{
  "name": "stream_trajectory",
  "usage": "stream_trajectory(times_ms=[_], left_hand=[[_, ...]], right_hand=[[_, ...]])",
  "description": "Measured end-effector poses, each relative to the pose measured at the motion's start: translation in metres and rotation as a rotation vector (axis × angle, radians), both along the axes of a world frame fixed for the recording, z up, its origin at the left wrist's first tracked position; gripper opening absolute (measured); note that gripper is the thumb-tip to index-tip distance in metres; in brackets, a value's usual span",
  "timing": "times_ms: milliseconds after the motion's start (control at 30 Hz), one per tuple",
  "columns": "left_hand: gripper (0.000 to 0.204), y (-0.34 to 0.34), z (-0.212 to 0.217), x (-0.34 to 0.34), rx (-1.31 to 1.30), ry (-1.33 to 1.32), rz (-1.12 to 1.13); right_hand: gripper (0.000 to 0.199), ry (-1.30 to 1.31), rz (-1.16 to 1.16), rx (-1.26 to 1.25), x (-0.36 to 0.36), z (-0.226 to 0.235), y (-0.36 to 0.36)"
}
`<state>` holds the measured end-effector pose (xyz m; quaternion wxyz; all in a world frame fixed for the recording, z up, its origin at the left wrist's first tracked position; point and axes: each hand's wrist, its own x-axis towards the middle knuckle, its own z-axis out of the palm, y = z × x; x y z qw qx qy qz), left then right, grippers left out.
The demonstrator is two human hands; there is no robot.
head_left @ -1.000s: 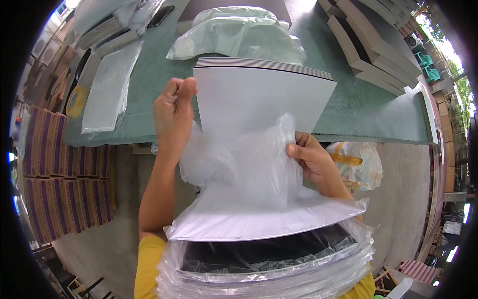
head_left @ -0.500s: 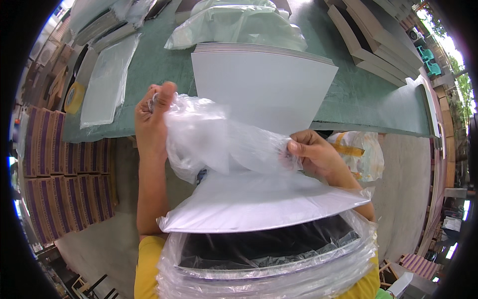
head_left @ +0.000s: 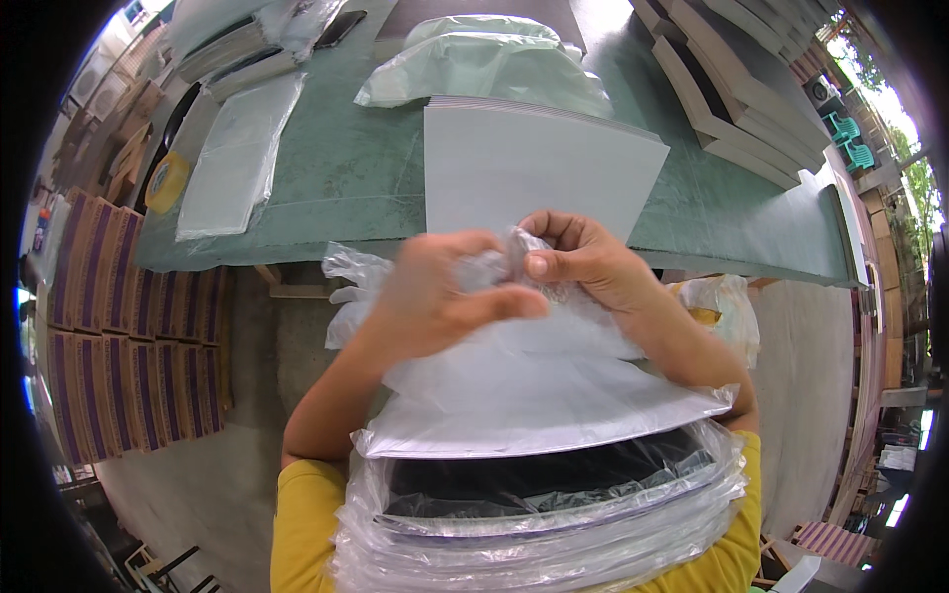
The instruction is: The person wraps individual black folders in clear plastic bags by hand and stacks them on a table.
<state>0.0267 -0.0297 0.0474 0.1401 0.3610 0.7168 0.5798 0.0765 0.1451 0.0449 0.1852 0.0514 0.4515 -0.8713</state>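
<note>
1. Clear plastic bag (head_left: 514, 385) lies over a white sheet (head_left: 554, 420) on the person's lap, near the bottom of the view, with its far end bunched up between both hands.
2. Left hand (head_left: 440, 296) is closed on the crumpled bag mouth, thumb pressed across the film toward the right.
3. Right hand (head_left: 583, 262) pinches the same bunched film between thumb and fingertips, just beside the left hand and touching it.
4. Under the white sheet sits a stack of bagged dark sheets (head_left: 544, 514), wrapped in loose plastic and resting against the yellow shirt (head_left: 306, 524).
5. Farther off, on the green table (head_left: 346, 168), a pile of white sheets (head_left: 534, 163) lies just beyond the hands, with a heap of empty bags (head_left: 484, 59) behind it and a flat bag (head_left: 237, 158) to the left.
6. Judging by the grip, the step in hand looks like working the bag's mouth open; the layers seem stuck together.
7. Next move likely calls for rubbing the two layers apart, then spreading the opening wide enough to take a sheet's edge without tearing the thin film.
</note>
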Motion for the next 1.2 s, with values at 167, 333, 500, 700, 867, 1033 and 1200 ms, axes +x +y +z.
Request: stream_trajectory(times_ms=[167,333,500,700,867,1033,1200], left_hand=[[0.015,0.005,-0.006,0.000,-0.146,-0.050,0.049],[0.019,0.003,-0.014,-0.002,-0.144,0.091,0.012],[0.020,0.008,-0.007,-0.005,-0.206,0.083,-0.088],[0.015,0.025,-0.011,0.007,0.023,-0.004,-0.051],[0.010,-0.052,-0.042,-0.043,-0.330,0.073,0.198],[0.016,-0.057,0.012,-0.056,-0.093,0.138,0.589],[0.023,0.018,0.008,0.011,-0.427,0.201,-0.382]], right_hand=[[0.020,0.101,-0.281,-0.012,-0.003,-0.017,0.016],[0.019,0.036,0.036,0.399,0.010,-0.002,0.037],[0.025,0.171,0.040,0.492,0.010,-0.002,0.028],[0.035,-0.046,-0.230,0.317,0.013,-0.012,0.000],[0.038,0.049,-0.225,0.055,0.029,-0.027,0.017],[0.019,0.173,-0.112,0.341,0.023,-0.015,0.018],[0.013,0.699,-0.415,0.560,0.017,0.039,0.006]])
